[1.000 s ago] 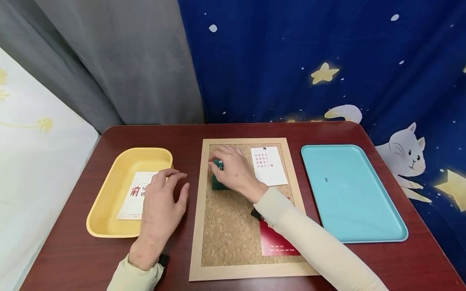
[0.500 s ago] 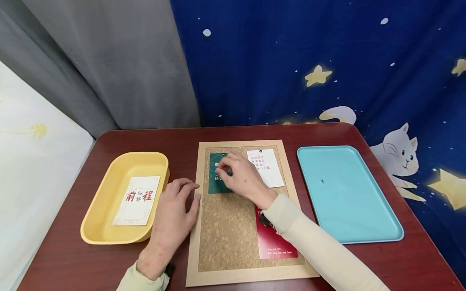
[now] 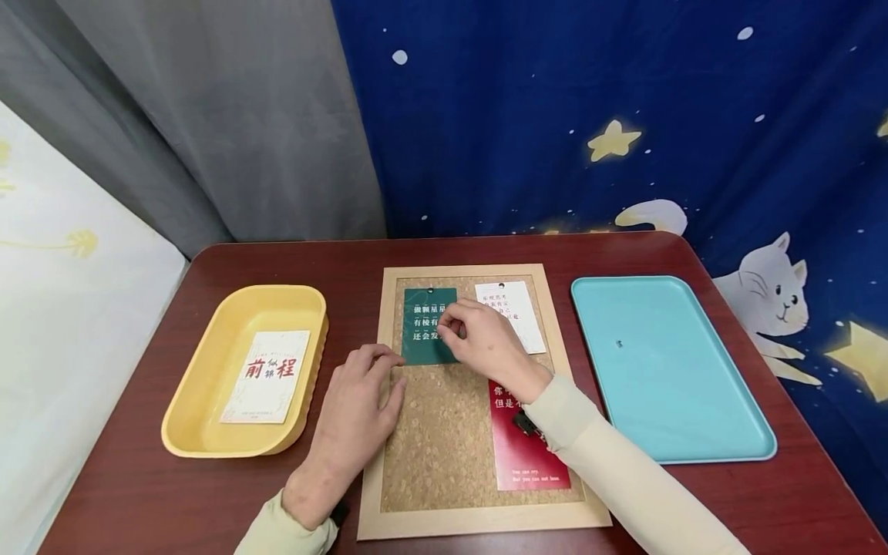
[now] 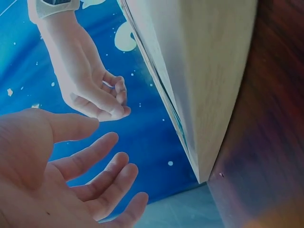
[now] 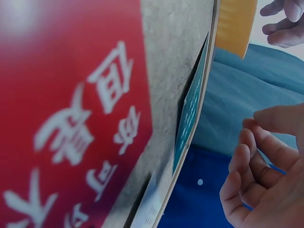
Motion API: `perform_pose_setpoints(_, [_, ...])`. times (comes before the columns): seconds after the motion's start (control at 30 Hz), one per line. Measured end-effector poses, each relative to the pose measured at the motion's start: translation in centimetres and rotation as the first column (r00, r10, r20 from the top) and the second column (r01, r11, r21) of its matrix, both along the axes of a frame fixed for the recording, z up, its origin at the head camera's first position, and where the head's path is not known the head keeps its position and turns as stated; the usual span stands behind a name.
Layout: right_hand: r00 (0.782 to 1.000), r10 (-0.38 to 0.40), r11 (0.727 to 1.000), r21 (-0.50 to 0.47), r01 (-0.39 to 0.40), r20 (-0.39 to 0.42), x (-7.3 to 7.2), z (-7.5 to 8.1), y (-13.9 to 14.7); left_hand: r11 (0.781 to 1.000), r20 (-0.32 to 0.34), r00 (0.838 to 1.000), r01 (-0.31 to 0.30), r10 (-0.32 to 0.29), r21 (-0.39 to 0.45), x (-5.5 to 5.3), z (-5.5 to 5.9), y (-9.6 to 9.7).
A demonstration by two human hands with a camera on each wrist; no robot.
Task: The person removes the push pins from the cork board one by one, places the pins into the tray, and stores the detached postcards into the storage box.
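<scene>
In the head view a cork board (image 3: 430, 432) with a pale wooden frame lies on the table. My right hand (image 3: 489, 339) hovers over its upper part, fingers loosely curled, thumb tip close to the index finger; nothing shows between them. Beneath it lies a dark green card (image 3: 425, 351) with white writing and a dark pin (image 3: 430, 290) at its top edge. A white card (image 3: 530, 331) and a red card (image 3: 530, 455) are partly covered by my right hand and wrist. Relaxed and holding nothing, my left hand (image 3: 357, 408) hangs over the board's left edge.
Left of the board stands a yellow basin (image 3: 180, 401) with a white printed card (image 3: 267, 393) inside. On the right lies a light blue tray (image 3: 680, 385) bearing a tiny dark item (image 3: 620, 344). Curtains hang behind the dark red table (image 3: 111, 493).
My right hand has drawn back right and down from the green card's top, uncovering its pin and much of its writing. My left hand has shifted right, from beside the basin to the board's edge.
</scene>
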State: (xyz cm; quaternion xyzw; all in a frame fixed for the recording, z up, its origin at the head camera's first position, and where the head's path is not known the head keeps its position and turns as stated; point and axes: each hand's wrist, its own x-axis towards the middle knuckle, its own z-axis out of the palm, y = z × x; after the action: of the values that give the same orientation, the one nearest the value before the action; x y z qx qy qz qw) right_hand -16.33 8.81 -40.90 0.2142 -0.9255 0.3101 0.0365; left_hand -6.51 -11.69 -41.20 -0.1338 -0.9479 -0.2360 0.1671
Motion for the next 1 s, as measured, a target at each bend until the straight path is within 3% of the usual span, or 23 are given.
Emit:
perform_pose_setpoints(0.3, [0.998,0.008,1.000,0.017,-0.009,0.055,0.1,-0.6,0.9,1.000,0.049,0.999,0.024,-0.023,-0.011,0.7,-0.3,1.3])
perform_pose_setpoints(0.57, [0.993,-0.001,0.999,0.032,-0.003,0.117,0.2,-0.4,2.5,0.998,0.052,0.997,0.063,-0.062,-0.004,0.8,-0.3,1.9])
perform_pose_setpoints(1.0, [0.989,-0.022,0.998,0.064,0.013,0.143,1.4,-0.8,4.6,0.993,0.122,0.986,0.114,-0.111,-0.020,1.4,0.3,2.5])
